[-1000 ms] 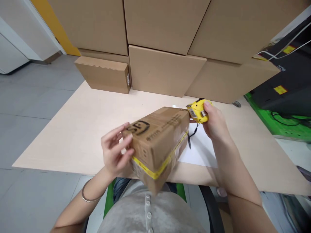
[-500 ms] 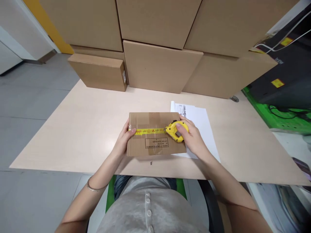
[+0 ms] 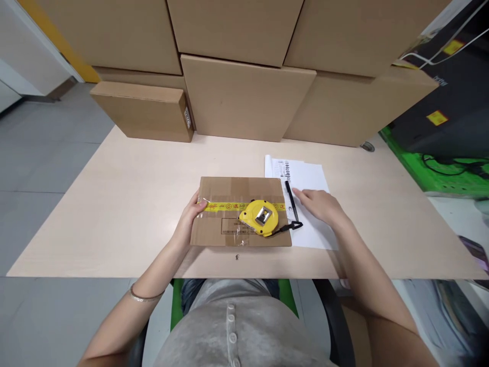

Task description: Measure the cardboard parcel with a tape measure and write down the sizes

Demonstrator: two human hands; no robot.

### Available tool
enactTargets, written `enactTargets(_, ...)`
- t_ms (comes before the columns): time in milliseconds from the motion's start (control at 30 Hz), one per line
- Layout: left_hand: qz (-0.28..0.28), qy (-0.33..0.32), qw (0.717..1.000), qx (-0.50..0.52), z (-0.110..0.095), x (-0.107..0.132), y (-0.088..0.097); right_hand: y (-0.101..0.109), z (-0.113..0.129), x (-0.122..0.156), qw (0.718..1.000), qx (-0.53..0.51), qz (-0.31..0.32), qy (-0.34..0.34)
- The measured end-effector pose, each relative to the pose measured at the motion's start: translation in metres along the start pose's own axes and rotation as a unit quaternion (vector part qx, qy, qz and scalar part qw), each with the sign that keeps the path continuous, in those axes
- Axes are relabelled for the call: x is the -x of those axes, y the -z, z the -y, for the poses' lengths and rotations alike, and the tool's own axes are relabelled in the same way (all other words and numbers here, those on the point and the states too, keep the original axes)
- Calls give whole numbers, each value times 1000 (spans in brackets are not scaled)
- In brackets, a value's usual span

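Note:
A small brown cardboard box (image 3: pixel 229 191) with a yellow tape strip lies flat on the pale table (image 3: pixel 126 204). A yellow tape measure (image 3: pixel 260 216) rests on top of the box, its black strap trailing to the right. My left hand (image 3: pixel 189 216) rests against the box's left end, thumb on top. My right hand (image 3: pixel 321 204) lies flat with fingers stretched out on a white printed sheet (image 3: pixel 305 176), just right of a black pen (image 3: pixel 292 201) on the sheet. It holds nothing.
Large cardboard boxes (image 3: pixel 244 97) are stacked along the table's far edge, with a flatter box (image 3: pixel 143 109) at the far left. A green and black bin (image 3: pixel 439 153) stands at the right. I sit on a green chair (image 3: pixel 178 306) at the near edge.
The box went from tilted in the air to flat on the table. My right hand let go of the tape measure on the box and moved right onto the sheet.

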State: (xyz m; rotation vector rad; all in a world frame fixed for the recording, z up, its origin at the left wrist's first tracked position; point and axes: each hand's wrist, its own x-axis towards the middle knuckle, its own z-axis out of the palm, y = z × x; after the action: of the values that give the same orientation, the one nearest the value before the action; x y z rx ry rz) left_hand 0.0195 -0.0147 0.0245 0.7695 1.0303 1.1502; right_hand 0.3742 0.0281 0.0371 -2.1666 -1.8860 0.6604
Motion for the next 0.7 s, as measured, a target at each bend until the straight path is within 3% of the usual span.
enactTargets(167, 2, 12, 1000, -10, 3, -2, 3, -14, -13, 2, 995, -30, 88, 37)
enactTargets(333, -20, -2, 999, -43, -1, -1, 5, -7, -22, -21, 974, -161, 133, 86)
enactTargets(467, 1, -18, 998, -65, -5, -18, 17, -12, -34, -55, 952, -283, 81, 82)
enactTargets(600, 46, -88, 991, -85, -6, -52, 26, -34, -40, -82, 929, -362, -9, 78)
enactTargets(700, 64, -136, 982, -117, -6, -70, 27, -45, -41, -89, 918, -389, -35, 70)
